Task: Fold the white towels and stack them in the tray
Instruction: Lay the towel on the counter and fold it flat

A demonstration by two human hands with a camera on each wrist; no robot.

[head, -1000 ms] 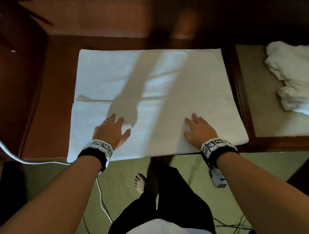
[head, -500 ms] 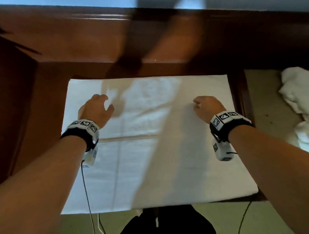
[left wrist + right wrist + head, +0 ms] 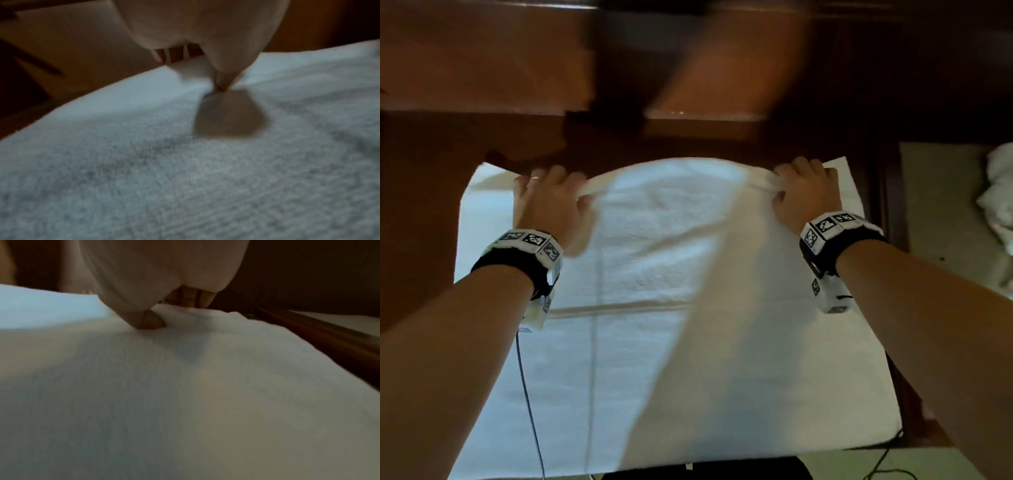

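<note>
White terry is bunching under my left hand (image 3: 548, 202) and my right hand (image 3: 804, 192): each is pinching the far edge of the towel (image 3: 688, 342), thumb on top and fingers curled underneath, and the edge between them is lifting in a shallow arch off the wooden table (image 3: 424, 205). In the wrist views I am seeing the left thumb (image 3: 223, 81) and the right thumb (image 3: 150, 321) pressing into the pile.

To do this fold well, I am judging that both hands should be travelling toward me at the same height and pace, keeping the held edge taut and straight, then laying it square on the near edge before letting go. The far corners, outside my grips, are sagging; they may be dragging or folding under, so I would be smoothing them afterward.

Outward to the right, more crumpled white towels (image 3: 996, 205) are lying on a pale surface (image 3: 941, 222), cut off by the frame. I am not making out any tray. The underside fingers are mostly hidden, the near edge of the towel is running out of view, and motion blur is softening the wall beyond.
</note>
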